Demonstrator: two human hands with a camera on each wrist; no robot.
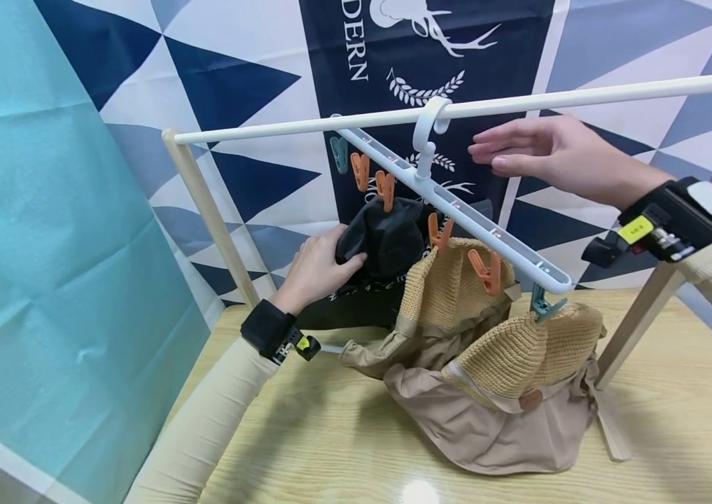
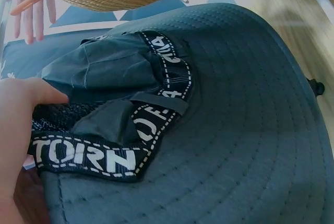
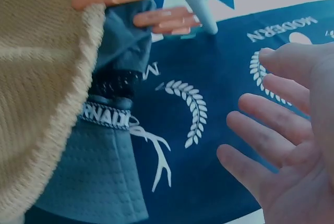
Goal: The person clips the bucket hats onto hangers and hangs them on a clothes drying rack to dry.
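My left hand (image 1: 318, 269) pinches the crown of a dark bucket hat (image 1: 387, 241), thumb on the near side. Inside the hat, a lettered black band (image 2: 86, 156) shows in the left wrist view, above a wide stitched brim. An orange clip (image 1: 385, 190) hangs from the hanger and meets the hat's top edge. My right hand (image 1: 551, 150) is raised in the air beside the hook of a white clip hanger (image 1: 456, 203), its fingers extended and holding nothing. Two tan woven hats with cloth brims, a rear one (image 1: 453, 294) and a front one (image 1: 507, 357), hang from the hanger's nearer end.
The hanger hooks over a white rail (image 1: 582, 98) on wooden posts (image 1: 207, 210). A teal clip (image 1: 339, 155) and an orange clip (image 1: 360, 171) hang at the far end. A wooden table (image 1: 330, 448) lies below; patterned cloth (image 1: 248, 91) covers the back.
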